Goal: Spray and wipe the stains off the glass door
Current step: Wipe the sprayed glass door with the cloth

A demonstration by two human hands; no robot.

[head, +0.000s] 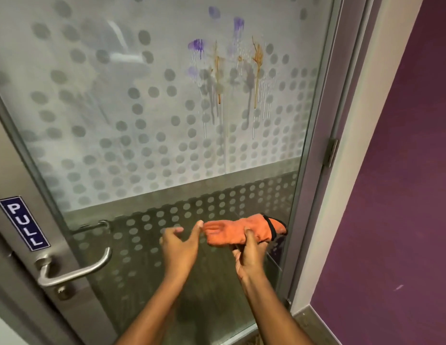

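Note:
A frosted glass door (147,115) with a dotted pattern fills the view. Purple stains (197,46) and brown stains (257,58) sit high on the pane, with wet drips running down from them. My right hand (249,255) is shut on a folded orange cloth (244,231) with a black edge, held low in front of the door. My left hand (181,247) is open, fingers spread, its thumb tip close to the cloth's left end. No spray bottle is in view.
A metal lever handle (75,270) sits at the lower left under a blue PULL sign (23,224). The grey door frame (324,135) with a hinge (331,151) runs down the right. A purple wall (396,185) stands to the right.

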